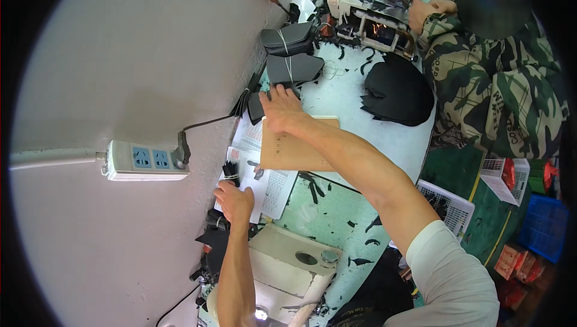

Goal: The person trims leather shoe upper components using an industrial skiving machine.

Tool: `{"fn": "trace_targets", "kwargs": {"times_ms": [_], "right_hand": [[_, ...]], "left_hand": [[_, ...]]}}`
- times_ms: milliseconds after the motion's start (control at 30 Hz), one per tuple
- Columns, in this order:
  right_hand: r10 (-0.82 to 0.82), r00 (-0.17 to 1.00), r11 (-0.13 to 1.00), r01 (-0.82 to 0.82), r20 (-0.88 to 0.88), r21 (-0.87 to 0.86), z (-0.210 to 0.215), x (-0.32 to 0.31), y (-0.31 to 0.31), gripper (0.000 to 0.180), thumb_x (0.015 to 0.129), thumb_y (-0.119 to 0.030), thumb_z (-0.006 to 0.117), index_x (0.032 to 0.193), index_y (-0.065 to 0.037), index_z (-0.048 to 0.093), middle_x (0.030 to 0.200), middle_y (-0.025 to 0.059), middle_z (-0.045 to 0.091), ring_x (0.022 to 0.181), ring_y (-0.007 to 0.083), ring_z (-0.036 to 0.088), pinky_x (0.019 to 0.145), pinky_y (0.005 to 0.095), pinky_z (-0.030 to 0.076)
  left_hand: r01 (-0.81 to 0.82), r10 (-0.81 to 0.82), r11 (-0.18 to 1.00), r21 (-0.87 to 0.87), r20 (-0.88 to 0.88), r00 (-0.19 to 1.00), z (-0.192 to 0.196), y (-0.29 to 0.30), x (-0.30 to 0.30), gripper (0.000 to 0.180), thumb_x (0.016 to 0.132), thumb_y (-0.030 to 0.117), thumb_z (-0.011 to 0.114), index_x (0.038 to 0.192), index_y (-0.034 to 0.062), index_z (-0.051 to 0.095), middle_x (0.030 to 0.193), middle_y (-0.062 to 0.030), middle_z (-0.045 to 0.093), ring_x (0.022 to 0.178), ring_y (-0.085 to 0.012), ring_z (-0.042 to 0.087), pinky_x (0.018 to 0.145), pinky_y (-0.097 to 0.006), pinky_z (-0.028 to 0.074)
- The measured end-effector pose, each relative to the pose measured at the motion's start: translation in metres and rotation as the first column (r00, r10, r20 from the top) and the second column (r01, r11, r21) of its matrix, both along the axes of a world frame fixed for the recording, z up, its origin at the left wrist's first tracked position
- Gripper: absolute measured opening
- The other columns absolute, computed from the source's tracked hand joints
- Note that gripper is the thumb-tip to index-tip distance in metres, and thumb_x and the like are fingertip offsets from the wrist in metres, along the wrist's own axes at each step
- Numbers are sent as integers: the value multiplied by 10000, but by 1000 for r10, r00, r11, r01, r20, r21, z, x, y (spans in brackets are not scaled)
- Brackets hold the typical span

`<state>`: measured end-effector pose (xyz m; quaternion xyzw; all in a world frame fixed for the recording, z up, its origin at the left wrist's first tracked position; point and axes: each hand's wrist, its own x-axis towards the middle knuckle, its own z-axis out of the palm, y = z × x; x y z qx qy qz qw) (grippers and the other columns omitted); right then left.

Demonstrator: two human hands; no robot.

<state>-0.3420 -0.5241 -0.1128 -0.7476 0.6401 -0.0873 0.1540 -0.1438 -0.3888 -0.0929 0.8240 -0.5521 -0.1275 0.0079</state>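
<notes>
My right hand (280, 110) reaches across the table with its fingers spread over a dark grey stack of cut pieces (256, 109), and its wrist lies over a brown kraft-paper booklet (294, 146). My left hand (235, 202) rests low on white papers (257, 192), thumb apart from the fingers, just below a tied bundle of black strips (231, 172). Its fingertips are partly hidden. Two more dark grey stacks bound with string, one nearer (294, 69) and one farther (288, 38), lie beyond my right hand.
A cream sewing machine (294, 255) stands near me, another machine (369, 8) at the far end. Beside that one sits a person in camouflage (493, 80). Black pieces (396, 89) lie on the right. A power strip (147, 160) hangs on the left wall; crates (448, 210) stand right.
</notes>
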Motion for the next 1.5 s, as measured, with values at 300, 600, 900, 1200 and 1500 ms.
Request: {"fn": "trace_targets", "kwargs": {"times_ms": [300, 600, 900, 1200, 1500], "right_hand": [[-145, 986, 985, 136, 78, 107, 4, -4, -3, 659, 688, -174, 756, 1284, -87, 490, 1249, 102, 467, 1185, 279, 428, 956, 416, 343], [-86, 945, 996, 69, 316, 65, 32, 2, -6, 718, 663, -143, 772, 1304, -146, 448, 1255, 132, 511, 1283, 305, 377, 992, 457, 326], [24, 957, 977, -83, 290, 194, 35, 9, -15, 654, 685, -137, 728, 1292, -163, 488, 1220, 92, 602, 1228, 270, 493, 990, 449, 348], [166, 861, 879, 91, 481, -468, 80, -20, 64, 438, 630, -141, 719, 1051, -150, 597, 1013, 13, 637, 997, 251, 545, 865, 425, 401], [194, 720, 778, 301, 667, -552, 128, -179, 350, 398, 558, -22, 753, 910, -176, 650, 828, 7, 636, 762, 247, 580, 650, 347, 479]], "left_hand": [[125, -203, 869, 479, 114, 973, 9, 23, 1, 948, 654, 415, 820, 1345, 17, 307, 1328, -234, 355, 1154, -480, 484, 898, -498, 480], [392, -492, 837, 381, 211, 845, 5, 26, 5, 350, 813, 201, 599, 1109, 27, 530, 973, -232, 636, 841, -438, 650, 726, -492, 538], [384, -313, 919, -94, 422, 851, 116, 78, -49, 263, 727, 72, 584, 943, 118, 727, 866, -112, 601, 875, -312, 556, 761, -423, 446], [477, -524, 834, -276, -130, 842, 209, 187, -99, 247, 759, -74, 555, 936, 40, 685, 826, -104, 576, 771, -244, 553, 701, -315, 438], [776, 192, 502, 382, -924, 330, 4, 320, -191, 205, 886, 26, 572, 1076, 21, 651, 953, -11, 639, 861, -123, 572, 770, -254, 454]]}}
